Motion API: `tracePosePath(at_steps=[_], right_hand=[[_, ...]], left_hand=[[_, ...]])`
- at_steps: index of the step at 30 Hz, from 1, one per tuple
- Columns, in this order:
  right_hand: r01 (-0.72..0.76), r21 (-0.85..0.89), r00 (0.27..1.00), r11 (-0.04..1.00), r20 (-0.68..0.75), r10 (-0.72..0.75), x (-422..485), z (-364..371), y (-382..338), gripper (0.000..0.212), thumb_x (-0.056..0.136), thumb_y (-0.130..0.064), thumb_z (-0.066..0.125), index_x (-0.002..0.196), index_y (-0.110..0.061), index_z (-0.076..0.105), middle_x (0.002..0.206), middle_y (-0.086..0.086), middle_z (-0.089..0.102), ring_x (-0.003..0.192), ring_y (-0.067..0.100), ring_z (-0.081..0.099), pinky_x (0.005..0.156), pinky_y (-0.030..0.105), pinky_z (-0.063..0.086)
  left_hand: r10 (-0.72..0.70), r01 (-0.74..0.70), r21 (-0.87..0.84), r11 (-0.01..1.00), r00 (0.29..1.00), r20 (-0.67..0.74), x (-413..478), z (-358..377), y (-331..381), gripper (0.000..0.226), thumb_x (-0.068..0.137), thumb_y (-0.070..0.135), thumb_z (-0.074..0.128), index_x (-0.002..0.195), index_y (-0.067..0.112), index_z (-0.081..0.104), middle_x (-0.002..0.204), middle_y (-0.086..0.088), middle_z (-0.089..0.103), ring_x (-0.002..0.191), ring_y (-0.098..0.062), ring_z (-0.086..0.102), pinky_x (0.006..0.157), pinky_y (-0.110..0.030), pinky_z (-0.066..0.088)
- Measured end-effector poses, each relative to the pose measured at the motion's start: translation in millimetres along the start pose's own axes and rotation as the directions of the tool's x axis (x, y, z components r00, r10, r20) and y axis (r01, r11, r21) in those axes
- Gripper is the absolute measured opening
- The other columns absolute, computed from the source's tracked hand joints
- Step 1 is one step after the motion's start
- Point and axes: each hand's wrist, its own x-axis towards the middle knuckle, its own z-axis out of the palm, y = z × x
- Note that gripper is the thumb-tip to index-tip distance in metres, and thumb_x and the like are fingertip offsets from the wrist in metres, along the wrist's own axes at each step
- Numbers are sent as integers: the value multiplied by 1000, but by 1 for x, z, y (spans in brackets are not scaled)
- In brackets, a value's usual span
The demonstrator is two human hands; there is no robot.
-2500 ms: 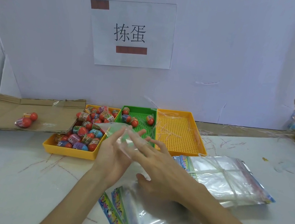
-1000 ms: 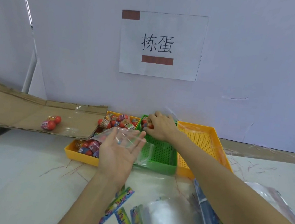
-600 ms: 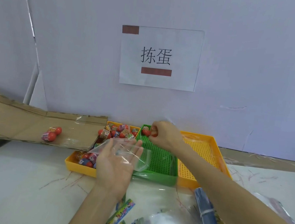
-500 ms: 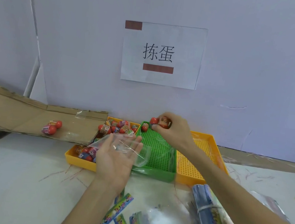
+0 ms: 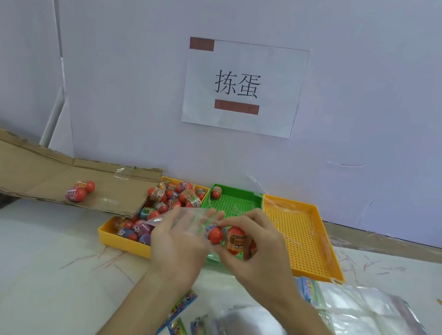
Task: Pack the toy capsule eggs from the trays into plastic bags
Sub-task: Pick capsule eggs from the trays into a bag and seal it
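My left hand holds a clear plastic bag over the trays, its mouth facing right. My right hand grips orange toy capsule eggs at the bag's mouth. The left yellow tray is piled with several eggs. One egg lies at the back left corner of the green tray. To the right stands a yellow tray with no eggs in it.
Flattened cardboard at the left carries a bagged pair of eggs. Stacks of clear bags with printed headers lie on the white table at the lower right. A paper sign hangs on the wall behind.
My right hand picked eggs from the back of the green tray and carried them toward me to the bag's mouth. My left hand has kept hold of the bag.
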Motion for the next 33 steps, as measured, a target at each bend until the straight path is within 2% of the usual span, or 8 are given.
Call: tracePosePath(at_steps=[6,10,16,19,23,26,29,33], right_hand=[[-98,-60,992,993,72,102,-3,-2,6,44,75,-39,85,117,-38,71,93,-20,47,82,5,54,65,14,41],[-155,-12,985,988,74,156,-3,-7,6,40,79,-47,72,119,-39,67,96,-18,45,75,8,54,62,16,42],[-121,39,992,992,42,119,-6,-12,0,43,77,-29,74,106,-42,46,97,-16,57,55,16,50,47,26,39],[-59,27,997,998,55,57,-7,-15,-4,30,77,-36,77,98,-37,56,94,-20,62,53,21,49,47,25,39],[-36,-20,988,999,148,38,-9,-15,-5,30,83,-36,71,112,-39,70,103,-20,56,58,9,50,58,18,41],[-25,-99,984,995,176,42,-11,-13,-6,38,83,-26,75,119,-37,69,101,-24,54,66,-6,50,62,11,37],[-26,-137,996,990,76,37,-14,-10,-5,28,75,-21,84,95,-26,65,93,-35,52,73,-26,46,62,1,32],[20,-200,999,980,33,-13,-16,-5,-4,16,81,-22,83,94,-25,75,96,-19,64,84,-27,46,65,-1,32]], left_hand=[[-24,25,50,998,1000,-10,-4,2,-9,56,102,47,42,109,-2,70,114,-21,69,73,-26,65,61,-35,43],[-42,43,24,999,998,-40,-6,4,-9,61,105,47,40,139,-2,52,129,-24,66,87,-33,74,59,-37,55],[-57,57,-4,998,997,-52,-9,6,-8,68,105,48,41,149,-4,42,131,-31,63,108,-41,70,89,-47,57],[-75,75,6,997,996,-48,-6,1,-6,72,104,52,37,140,-10,48,126,-33,65,120,-41,61,99,-45,46],[-76,76,-21,997,997,-3,-1,-4,-5,73,104,53,38,139,-10,49,127,-35,63,127,-30,48,122,-41,29],[-32,32,33,999,999,-1,1,-5,-9,69,105,50,37,126,-12,59,122,-32,66,116,-35,67,101,-48,49],[-44,41,68,997,998,49,0,-4,-13,64,105,48,37,94,-7,68,100,-25,72,89,-34,75,72,-43,58],[-89,82,66,994,989,116,1,-4,-18,64,103,49,41,101,-7,72,116,-26,69,100,-34,72,77,-42,57]])
